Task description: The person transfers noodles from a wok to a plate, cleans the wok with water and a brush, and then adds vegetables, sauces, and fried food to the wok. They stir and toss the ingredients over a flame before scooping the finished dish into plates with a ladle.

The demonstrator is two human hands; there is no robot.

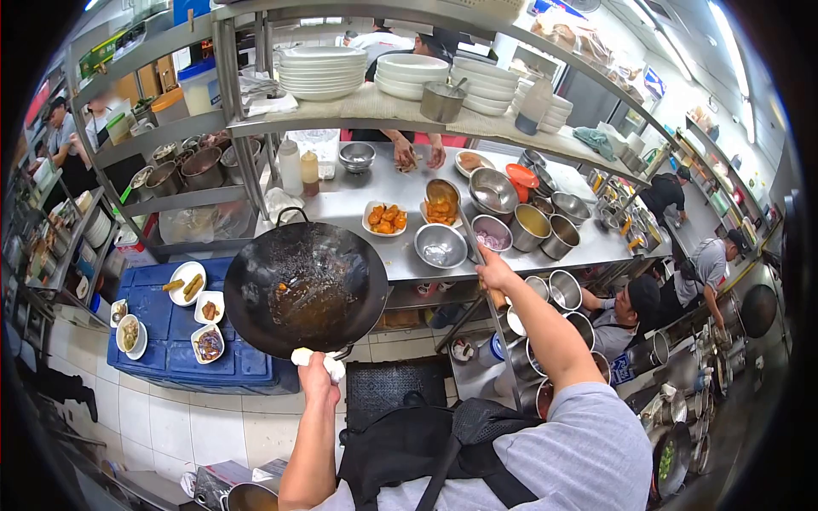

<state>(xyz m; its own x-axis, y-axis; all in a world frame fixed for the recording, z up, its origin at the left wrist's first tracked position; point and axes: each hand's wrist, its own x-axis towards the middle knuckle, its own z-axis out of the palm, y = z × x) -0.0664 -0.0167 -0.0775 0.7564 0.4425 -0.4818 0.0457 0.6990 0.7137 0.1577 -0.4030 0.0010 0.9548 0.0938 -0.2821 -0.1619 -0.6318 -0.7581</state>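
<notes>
Left hand [319, 379] clamps the handle of the wok [305, 285] through a white cloth [305, 357]; wok hangs in the air just off the worktop [358, 196] edge, tilted toward us, sauce residue inside. Right hand [494, 274] grips the ladle [464, 234], arm stretched forward, bowl over a plate of orange pieces [440, 215]. Risks we see: cloth slips, wok drops; long reach tips the ladle, food misses the plate.

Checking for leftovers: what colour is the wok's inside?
The wok is black inside, smeared with brown sauce; head view.
</notes>
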